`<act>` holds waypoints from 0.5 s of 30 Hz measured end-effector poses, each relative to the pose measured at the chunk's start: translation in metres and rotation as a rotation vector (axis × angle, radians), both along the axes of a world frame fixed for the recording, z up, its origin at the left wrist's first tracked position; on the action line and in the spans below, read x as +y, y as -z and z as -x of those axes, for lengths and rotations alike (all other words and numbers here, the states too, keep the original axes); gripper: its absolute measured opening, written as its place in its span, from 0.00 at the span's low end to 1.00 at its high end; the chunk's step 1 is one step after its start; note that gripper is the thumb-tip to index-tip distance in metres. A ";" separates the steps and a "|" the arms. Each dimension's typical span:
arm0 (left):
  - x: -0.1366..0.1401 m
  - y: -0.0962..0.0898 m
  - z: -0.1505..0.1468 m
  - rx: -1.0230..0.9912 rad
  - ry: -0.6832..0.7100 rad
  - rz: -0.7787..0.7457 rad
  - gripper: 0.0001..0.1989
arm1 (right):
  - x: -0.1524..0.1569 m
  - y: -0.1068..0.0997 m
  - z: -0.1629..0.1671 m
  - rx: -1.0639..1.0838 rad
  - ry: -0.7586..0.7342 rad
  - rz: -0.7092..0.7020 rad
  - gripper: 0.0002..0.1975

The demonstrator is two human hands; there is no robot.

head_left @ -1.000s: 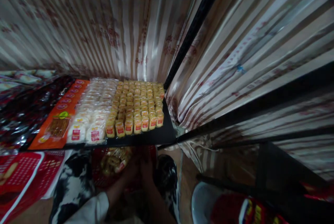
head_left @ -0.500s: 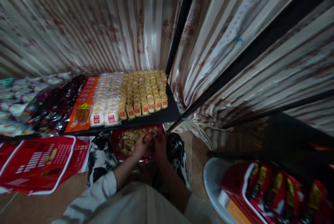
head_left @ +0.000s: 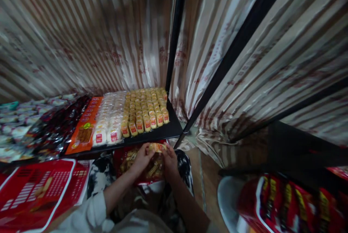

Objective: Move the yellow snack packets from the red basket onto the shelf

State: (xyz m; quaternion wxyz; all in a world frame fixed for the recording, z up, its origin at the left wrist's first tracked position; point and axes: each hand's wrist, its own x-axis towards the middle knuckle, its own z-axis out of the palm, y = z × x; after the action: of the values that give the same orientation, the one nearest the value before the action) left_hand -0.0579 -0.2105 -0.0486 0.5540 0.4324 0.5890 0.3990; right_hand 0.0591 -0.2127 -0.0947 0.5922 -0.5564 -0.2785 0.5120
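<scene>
I'm reading this off the head camera, near to far: a pale sleeve (head_left: 92,209) is covering the left upper forearm at the bottom edge, and black-and-white patterned trousers (head_left: 100,175) are showing on either side of a red basket (head_left: 119,153). Out to the right, a white basin (head_left: 226,202) is sitting on the tiled floor (head_left: 193,158), with red packs (head_left: 288,200) in yellow lettering lying just beside it. Out left, a big red bag (head_left: 43,189) with white trim is lying below shelf level. Left hand (head_left: 141,157) is curling partly closed, fingertips pinching the left end of a small yellow packet (head_left: 157,147); right hand (head_left: 170,159) is gripping the other end the same way, so both are holding it, roughly level, over the basket and close to the shelf's front edge. Loose wrapped pieces (head_left: 155,167) are filling the basket underneath; I'm not able to count them. Beyond, a black shelf (head_left: 172,126) is carrying tight rows of yellow packets (head_left: 145,108) at its right end, then, going left, white packets (head_left: 108,117), an orange pack (head_left: 85,128), dark glossy packs (head_left: 59,128) and white wrapped packs (head_left: 21,120). Behind everything, a striped curtain (head_left: 108,44) is hanging, with a black post (head_left: 176,26) standing in front of it.
</scene>
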 end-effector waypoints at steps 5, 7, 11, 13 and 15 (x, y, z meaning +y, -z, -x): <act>0.016 -0.022 -0.010 0.019 -0.008 -0.009 0.11 | 0.009 -0.019 0.002 0.097 -0.015 0.014 0.26; 0.025 -0.030 -0.012 0.021 0.009 -0.017 0.10 | 0.016 -0.024 -0.001 0.103 -0.015 0.000 0.25; 0.054 -0.045 -0.015 0.062 0.067 -0.065 0.07 | 0.039 -0.034 -0.007 0.050 -0.011 -0.066 0.23; 0.075 -0.054 -0.016 0.120 0.114 -0.139 0.08 | 0.055 -0.041 -0.011 -0.020 0.003 -0.120 0.22; 0.098 -0.064 -0.019 0.214 0.159 -0.208 0.12 | 0.073 -0.050 -0.016 -0.110 0.025 -0.185 0.20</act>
State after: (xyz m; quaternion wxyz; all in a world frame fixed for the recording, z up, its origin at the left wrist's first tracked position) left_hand -0.0389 -0.1121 0.0158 0.4701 0.5727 0.5641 0.3644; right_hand 0.0750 -0.1401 -0.0451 0.6310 -0.5301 -0.3497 0.4455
